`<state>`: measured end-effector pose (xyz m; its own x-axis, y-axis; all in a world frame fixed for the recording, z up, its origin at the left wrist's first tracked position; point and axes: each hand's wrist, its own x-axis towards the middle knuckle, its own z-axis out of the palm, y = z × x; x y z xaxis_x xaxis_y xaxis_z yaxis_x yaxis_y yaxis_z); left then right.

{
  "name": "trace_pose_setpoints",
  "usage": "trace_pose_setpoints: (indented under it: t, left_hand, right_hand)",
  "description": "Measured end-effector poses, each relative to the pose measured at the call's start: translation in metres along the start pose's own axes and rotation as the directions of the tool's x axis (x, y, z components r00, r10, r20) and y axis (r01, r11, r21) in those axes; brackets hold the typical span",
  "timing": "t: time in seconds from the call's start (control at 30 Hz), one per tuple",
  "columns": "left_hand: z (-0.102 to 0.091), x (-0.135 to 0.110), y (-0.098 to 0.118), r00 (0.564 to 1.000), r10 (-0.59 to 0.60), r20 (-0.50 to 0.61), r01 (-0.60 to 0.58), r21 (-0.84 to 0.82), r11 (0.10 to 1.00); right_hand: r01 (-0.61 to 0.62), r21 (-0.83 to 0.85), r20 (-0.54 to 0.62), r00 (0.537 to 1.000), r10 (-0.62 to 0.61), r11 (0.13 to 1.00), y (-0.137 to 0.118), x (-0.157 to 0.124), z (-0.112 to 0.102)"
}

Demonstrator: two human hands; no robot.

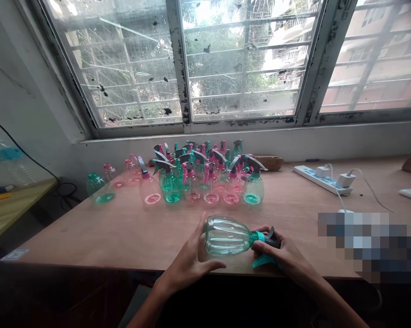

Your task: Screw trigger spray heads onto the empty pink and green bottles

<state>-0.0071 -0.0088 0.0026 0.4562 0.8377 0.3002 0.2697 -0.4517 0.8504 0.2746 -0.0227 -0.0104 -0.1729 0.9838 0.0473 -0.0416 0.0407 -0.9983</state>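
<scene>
Nearest, at the front edge of the desk (123, 232), one green spray bottle (228, 237) lies on its side. Its long axis runs left to right, base leftward. The left hand (192, 259) wraps its clear belly and the right hand (284, 257) is clenched over the trigger head (269, 237), both equally close. Behind stands a cluster of spray bottles (205, 175): six in front, four pink and two green, the rest too packed to count. Left of them are four headless bottles (110, 180), one green and three pink.
</scene>
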Motion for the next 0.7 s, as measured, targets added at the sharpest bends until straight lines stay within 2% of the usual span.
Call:
trace_pose_setpoints:
  t: [0.13,0.3,0.53,0.7]
  left_hand:
    - [-0.002,0.002,0.003,0.998,-0.055,0.011,0.055,-0.029,0.998]
    - [0.0,0.002,-0.002,0.996,-0.035,0.083,0.048,-0.158,0.986]
    - [0.0,0.002,-0.002,1.0,-0.02,-0.004,0.02,-0.018,1.0]
    - [0.0,0.0,-0.008,1.0,0.01,0.026,-0.009,-0.034,0.999]
  right_hand:
    - [-0.007,-0.003,0.01,1.0,0.007,1.0,0.0,-0.001,0.001]
    - [-0.002,0.05,0.02,1.0,0.001,0.999,0.003,0.001,-0.001]
    - [-0.007,0.02,0.062,0.998,0.006,1.0,0.003,0.001,-0.002]
    - [-0.011,0.071,0.059,0.998,0.007,0.997,0.005,0.002,-0.002]
